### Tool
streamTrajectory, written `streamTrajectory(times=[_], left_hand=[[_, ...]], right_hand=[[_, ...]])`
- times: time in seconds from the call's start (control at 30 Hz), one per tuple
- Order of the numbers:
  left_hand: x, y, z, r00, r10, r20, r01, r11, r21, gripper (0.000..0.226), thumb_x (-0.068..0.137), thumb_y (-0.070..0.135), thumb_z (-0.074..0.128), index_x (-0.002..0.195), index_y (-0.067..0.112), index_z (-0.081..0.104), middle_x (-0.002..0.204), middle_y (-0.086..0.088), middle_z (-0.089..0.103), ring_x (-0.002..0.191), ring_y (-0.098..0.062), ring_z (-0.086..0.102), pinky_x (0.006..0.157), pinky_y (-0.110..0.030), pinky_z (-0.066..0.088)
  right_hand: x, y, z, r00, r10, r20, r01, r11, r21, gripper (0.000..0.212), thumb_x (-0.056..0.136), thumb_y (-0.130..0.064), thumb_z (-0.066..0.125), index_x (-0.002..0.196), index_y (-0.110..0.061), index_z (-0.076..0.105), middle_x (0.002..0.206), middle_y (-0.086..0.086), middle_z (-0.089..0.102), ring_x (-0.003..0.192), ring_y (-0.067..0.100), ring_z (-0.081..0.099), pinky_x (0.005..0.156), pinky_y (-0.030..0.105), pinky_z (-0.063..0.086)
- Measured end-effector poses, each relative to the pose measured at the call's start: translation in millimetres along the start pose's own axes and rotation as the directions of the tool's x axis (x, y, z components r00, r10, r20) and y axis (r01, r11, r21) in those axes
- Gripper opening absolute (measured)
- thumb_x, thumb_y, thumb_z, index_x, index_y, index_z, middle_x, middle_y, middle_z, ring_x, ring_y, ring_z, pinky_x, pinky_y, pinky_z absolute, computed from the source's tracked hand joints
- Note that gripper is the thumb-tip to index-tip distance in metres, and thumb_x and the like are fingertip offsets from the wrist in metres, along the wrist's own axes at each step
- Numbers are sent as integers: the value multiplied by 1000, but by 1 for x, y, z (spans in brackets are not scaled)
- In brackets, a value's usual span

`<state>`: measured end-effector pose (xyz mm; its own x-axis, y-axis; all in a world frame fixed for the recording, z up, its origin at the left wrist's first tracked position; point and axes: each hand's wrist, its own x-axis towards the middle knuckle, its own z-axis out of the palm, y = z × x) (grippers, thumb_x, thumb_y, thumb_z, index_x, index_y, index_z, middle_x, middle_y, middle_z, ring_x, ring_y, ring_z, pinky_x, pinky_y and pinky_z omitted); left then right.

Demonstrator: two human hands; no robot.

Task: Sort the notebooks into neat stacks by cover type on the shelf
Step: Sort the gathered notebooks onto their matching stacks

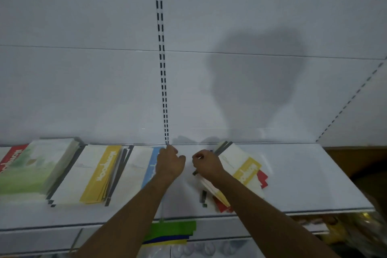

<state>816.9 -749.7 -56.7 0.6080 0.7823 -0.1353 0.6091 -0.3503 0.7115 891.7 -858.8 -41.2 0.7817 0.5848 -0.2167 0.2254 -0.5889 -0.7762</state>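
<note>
Four notebook stacks are lying in a row on the shelf point(303, 174): the leftmost stack point(31, 172), a second stack point(88, 176) just right of it, a third point(140, 169) under the left hand point(169, 163), and, further right, a loose pile point(240, 176) under the right hand point(206, 163). A slotted upright point(162, 58) is rising behind, between the hands

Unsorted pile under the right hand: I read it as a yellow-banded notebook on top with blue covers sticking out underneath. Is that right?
Not quite. In the head view the unsorted pile under the right hand does have a yellow-banded notebook on top, but the covers sticking out underneath are red, not blue. The blue-banded notebook lies under the left hand.
</note>
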Motion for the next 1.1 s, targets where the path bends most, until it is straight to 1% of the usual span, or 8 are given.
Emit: streamTrajectory(times=[0.13, 0.27, 0.4, 0.57, 0.7, 0.83, 1.0, 1.1], left_hand=[[-9, 35, 39, 984, 73, 160, -77, 997, 21, 41, 89, 30, 60, 119, 2, 54, 115, -16, 60, 104, -27, 59, 84, -30, 47], [-17, 54, 66, 956, 72, 283, -104, 989, 101, 39, 88, 32, 60, 111, 2, 54, 110, -14, 62, 94, -26, 61, 70, -27, 46], [-20, 61, 79, 960, 60, 273, -112, 977, 181, 39, 85, 31, 62, 109, 2, 52, 108, -14, 61, 94, -27, 62, 74, -32, 51], [-25, 64, 82, 974, 98, 203, -142, 966, 216, 41, 84, 31, 65, 109, 2, 50, 110, -15, 60, 98, -29, 61, 78, -38, 53], [-28, 64, 81, 962, 80, 260, -117, 985, 131, 45, 81, 30, 72, 109, 1, 52, 108, -13, 61, 94, -25, 61, 68, -27, 47], [-33, 64, 81, 925, 99, 367, -136, 988, 77, 35, 84, 27, 70, 107, 4, 58, 104, -9, 61, 85, -16, 56, 55, -17, 42], [-48, 67, 86, 908, 130, 399, -154, 988, 28, 41, 91, 22, 61, 124, 3, 46, 122, -14, 56, 108, -25, 57, 84, -29, 49], [-56, 69, 89, 897, 144, 419, -179, 983, 47, 41, 93, 26, 58, 124, 3, 45, 123, -14, 55, 102, -23, 55, 84, -30, 47]], right_hand=[[-10, 45, -46, 996, 22, -91, -34, 990, -139, 23, 92, -23, 52, 105, -8, 64, 104, 8, 65, 89, 19, 59, 75, 27, 46], [-19, 87, -84, 962, 213, -171, -232, 968, -95, 21, 90, -22, 52, 98, -6, 63, 84, 4, 60, 69, 13, 53, 61, 23, 44], [-30, 115, -105, 950, 262, -170, -278, 958, -73, 22, 88, -18, 52, 97, -2, 63, 95, 12, 66, 90, 27, 63, 75, 29, 48], [-34, 125, -103, 944, 266, -195, -264, 964, 35, 22, 86, -20, 51, 104, -11, 61, 98, 9, 67, 85, 24, 62, 73, 27, 49], [-33, 124, -99, 933, 299, -200, -286, 954, 89, 22, 86, -19, 53, 104, -10, 61, 94, 9, 66, 85, 26, 62, 78, 34, 55], [-30, 123, -95, 923, 325, -207, -292, 940, 176, 29, 87, -16, 53, 115, -9, 58, 93, 7, 64, 84, 25, 62, 76, 35, 55], [-34, 128, -90, 921, 338, -194, -298, 932, 208, 31, 89, -16, 52, 119, -10, 56, 111, 14, 65, 101, 32, 61, 90, 48, 53], [-36, 132, -93, 895, 378, -237, -325, 916, 235, 33, 90, -17, 52, 121, -8, 56, 110, 14, 64, 99, 32, 60, 88, 42, 51]])
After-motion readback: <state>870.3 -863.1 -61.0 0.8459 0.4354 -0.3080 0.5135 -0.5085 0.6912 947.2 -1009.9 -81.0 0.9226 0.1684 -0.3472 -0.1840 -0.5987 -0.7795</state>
